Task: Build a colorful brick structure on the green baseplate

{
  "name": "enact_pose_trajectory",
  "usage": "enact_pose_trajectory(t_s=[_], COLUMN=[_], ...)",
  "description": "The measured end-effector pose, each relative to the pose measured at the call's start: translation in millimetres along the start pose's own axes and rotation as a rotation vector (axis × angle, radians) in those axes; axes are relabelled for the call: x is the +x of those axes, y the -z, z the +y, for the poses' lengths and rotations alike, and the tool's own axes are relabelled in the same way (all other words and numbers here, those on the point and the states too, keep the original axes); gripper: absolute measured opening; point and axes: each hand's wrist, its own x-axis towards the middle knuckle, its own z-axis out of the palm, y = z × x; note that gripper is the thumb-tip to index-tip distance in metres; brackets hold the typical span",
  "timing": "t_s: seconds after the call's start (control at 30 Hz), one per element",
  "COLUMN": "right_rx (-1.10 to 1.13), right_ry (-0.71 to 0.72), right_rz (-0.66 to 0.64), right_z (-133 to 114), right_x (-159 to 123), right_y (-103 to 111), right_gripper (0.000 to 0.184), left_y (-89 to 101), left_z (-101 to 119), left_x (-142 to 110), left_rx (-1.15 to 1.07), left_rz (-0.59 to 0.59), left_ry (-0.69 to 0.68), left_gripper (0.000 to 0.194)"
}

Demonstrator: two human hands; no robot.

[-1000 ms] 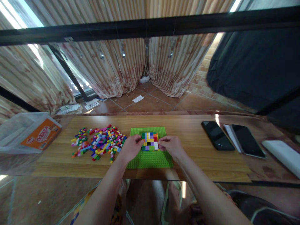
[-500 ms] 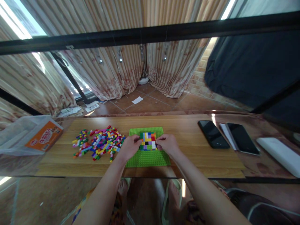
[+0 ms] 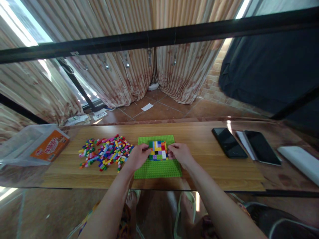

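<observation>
A rectangular multicoloured plastic-brick block [image 3: 158,151] partly covers the green studded baseplate [image 3: 157,171]; near studs remain bare. Loose bricks [image 3: 113,151] lie left. Left hand [image 3: 138,156] and right hand [image 3: 181,154], finger gaps narrow, flank the block; contents unclear.

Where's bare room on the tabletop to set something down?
Widest patch: wooden tabletop between the right hand and the leftmost phone. Smaller: the green baseplate's near strip, in front of the brick mosaic. Crowded: loose bricks beside the left hand.
</observation>
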Motion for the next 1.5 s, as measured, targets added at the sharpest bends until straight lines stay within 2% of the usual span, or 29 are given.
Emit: enact_pose_trajectory(t_s=[0.47,0.9,1.23,1.5], right_rx=[-0.149,-0.247,-0.248,-0.205], right_ry=[0.051,0.063,0.045,0.033], right_rz=[0.0,-0.02,-0.029,-0.063], right_z=[7.2,-4.7,-10.1,-0.5], right_x=[5.7,1.6,-2.8,5.3], right_y=[-3.9,-3.5,-1.9,-0.2], right_gripper=[0.008,0.004,0.006,0.004], left_y=[0.3,1.5,-2.6,-0.5], left_z=[0.2,-0.2,-10.6,0.1], left_x=[1.3,2.0,5.8,2.3], left_rx=[0.025,0.016,-0.011,-0.001], left_rz=[0.018,-0.006,0.011,0.009], left_ry=[0.008,0.006,0.011,0.015], left_gripper=[0.02,0.018,0.019,0.017])
